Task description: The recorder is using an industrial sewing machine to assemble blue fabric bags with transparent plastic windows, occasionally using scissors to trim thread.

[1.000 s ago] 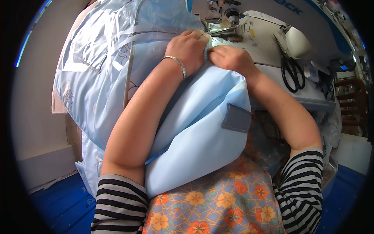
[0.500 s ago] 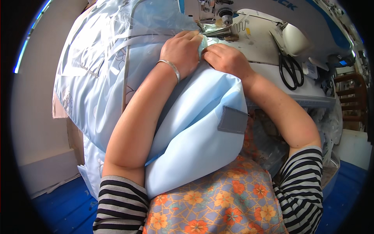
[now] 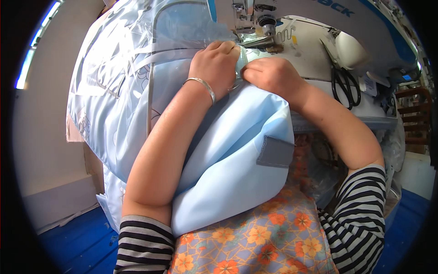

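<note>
Fabric (image 3: 237, 150), pale blue, lying bunched over the lap, its top edge running up toward the needle (image 3: 267, 28). Being pinched there by left hand (image 3: 216, 66) and right hand (image 3: 269, 75), knuckles nearly touching, just below the presser foot.

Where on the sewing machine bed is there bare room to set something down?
A bare strip of machine bed lies between the needle head and the black scissors. Crowded: left hand and right hand press light blue fabric at the needle; clutter sits right of the scissors.
</note>
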The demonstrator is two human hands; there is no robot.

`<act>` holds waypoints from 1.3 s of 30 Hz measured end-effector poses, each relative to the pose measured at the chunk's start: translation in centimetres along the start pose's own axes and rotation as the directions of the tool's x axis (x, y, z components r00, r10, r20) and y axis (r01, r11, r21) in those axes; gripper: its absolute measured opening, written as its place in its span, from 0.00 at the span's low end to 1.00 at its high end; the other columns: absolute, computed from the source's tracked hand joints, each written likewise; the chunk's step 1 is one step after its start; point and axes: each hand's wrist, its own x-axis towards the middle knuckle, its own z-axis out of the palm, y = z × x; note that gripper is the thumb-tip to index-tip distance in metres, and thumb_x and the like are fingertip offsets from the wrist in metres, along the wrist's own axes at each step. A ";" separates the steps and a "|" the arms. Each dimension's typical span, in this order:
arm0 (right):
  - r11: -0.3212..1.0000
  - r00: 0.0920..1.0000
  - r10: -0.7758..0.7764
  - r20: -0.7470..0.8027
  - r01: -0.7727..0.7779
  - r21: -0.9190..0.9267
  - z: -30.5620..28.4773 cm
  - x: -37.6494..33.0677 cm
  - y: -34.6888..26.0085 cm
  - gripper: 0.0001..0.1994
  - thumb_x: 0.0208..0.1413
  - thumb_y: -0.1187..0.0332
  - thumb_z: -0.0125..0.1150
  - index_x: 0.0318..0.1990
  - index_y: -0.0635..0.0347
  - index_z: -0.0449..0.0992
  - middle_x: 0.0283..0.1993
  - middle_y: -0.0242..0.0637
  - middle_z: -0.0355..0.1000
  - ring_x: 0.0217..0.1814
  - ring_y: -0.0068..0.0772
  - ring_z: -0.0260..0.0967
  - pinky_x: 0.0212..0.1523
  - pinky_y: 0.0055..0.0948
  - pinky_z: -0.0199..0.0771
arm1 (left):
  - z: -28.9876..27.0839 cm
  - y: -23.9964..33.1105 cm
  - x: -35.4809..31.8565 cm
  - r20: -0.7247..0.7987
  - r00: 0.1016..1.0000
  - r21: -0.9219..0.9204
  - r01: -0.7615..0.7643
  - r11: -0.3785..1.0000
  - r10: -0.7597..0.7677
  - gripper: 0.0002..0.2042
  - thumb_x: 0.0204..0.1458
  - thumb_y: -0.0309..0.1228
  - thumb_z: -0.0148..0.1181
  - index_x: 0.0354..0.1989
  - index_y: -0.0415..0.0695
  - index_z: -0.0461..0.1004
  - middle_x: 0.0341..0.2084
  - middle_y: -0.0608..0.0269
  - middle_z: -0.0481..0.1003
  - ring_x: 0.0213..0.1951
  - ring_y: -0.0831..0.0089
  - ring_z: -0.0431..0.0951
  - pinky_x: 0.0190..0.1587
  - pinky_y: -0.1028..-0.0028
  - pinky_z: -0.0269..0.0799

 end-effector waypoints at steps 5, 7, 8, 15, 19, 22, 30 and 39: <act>0.999 0.999 -0.015 0.052 0.016 -0.030 -0.1 0.0 0.0 0.06 0.42 0.71 0.58 0.30 0.59 0.74 0.34 0.38 0.75 0.36 0.38 0.76 0.34 0.32 0.77 | 0.0 -0.1 0.0 -0.002 1.000 -0.029 0.007 1.000 -0.007 0.16 0.46 0.25 0.55 0.46 0.43 0.75 0.49 0.64 0.74 0.55 0.67 0.71 0.55 0.69 0.69; 0.998 0.999 -0.026 0.046 0.028 -0.060 -0.1 0.1 0.0 0.06 0.42 0.71 0.58 0.30 0.59 0.75 0.35 0.38 0.76 0.37 0.37 0.76 0.35 0.31 0.78 | 0.1 -0.2 0.1 0.031 0.999 -0.034 0.020 0.999 -0.019 0.17 0.46 0.25 0.55 0.47 0.43 0.75 0.50 0.64 0.74 0.56 0.67 0.70 0.55 0.69 0.68; 0.998 0.999 -0.025 0.047 0.028 -0.060 0.0 0.1 0.0 0.06 0.42 0.71 0.58 0.30 0.59 0.75 0.35 0.38 0.76 0.37 0.37 0.76 0.35 0.31 0.78 | 0.3 -0.4 0.1 0.032 0.999 -0.028 0.025 0.999 -0.024 0.18 0.47 0.26 0.55 0.49 0.43 0.74 0.51 0.63 0.73 0.57 0.66 0.70 0.57 0.69 0.67; 0.998 0.997 -0.038 -0.074 0.034 -0.059 1.2 0.0 0.7 0.03 0.43 0.69 0.56 0.24 0.57 0.69 0.27 0.36 0.69 0.33 0.38 0.72 0.31 0.33 0.75 | 1.2 -1.0 0.7 0.028 0.999 -0.020 0.039 0.999 -0.038 0.21 0.48 0.28 0.54 0.53 0.42 0.72 0.56 0.60 0.71 0.60 0.64 0.67 0.61 0.69 0.62; 0.999 0.995 -0.006 -0.096 0.001 -0.051 1.4 0.2 0.8 0.03 0.43 0.69 0.55 0.25 0.57 0.69 0.26 0.36 0.68 0.33 0.39 0.72 0.31 0.34 0.75 | 1.5 -1.5 0.8 -0.001 1.000 -0.017 0.024 1.000 -0.024 0.21 0.48 0.28 0.54 0.54 0.41 0.71 0.56 0.59 0.71 0.60 0.64 0.67 0.62 0.68 0.62; 1.000 0.994 0.019 -0.103 -0.022 -0.023 1.6 0.2 1.0 0.03 0.44 0.69 0.55 0.25 0.57 0.69 0.27 0.36 0.68 0.33 0.40 0.72 0.31 0.35 0.75 | 1.8 -1.7 0.9 -0.039 0.998 -0.047 0.046 0.998 -0.048 0.21 0.48 0.28 0.54 0.54 0.41 0.71 0.56 0.59 0.71 0.60 0.63 0.67 0.62 0.68 0.61; 0.999 0.985 -0.012 -0.174 0.006 -0.032 2.0 -0.3 0.4 0.04 0.43 0.70 0.55 0.28 0.58 0.71 0.31 0.37 0.69 0.37 0.40 0.72 0.34 0.34 0.75 | 2.0 -1.8 0.7 -0.099 0.991 -0.076 0.080 0.994 -0.088 0.19 0.47 0.28 0.52 0.50 0.43 0.74 0.53 0.63 0.73 0.58 0.64 0.68 0.59 0.64 0.62; 0.999 0.985 0.016 -0.170 -0.021 -0.028 1.7 0.3 -0.3 0.05 0.42 0.69 0.56 0.28 0.58 0.71 0.30 0.36 0.70 0.36 0.39 0.72 0.34 0.34 0.75 | 2.2 -1.9 0.6 -0.131 0.986 -0.052 0.095 0.994 -0.101 0.18 0.48 0.28 0.51 0.49 0.43 0.75 0.51 0.65 0.74 0.58 0.65 0.68 0.58 0.65 0.62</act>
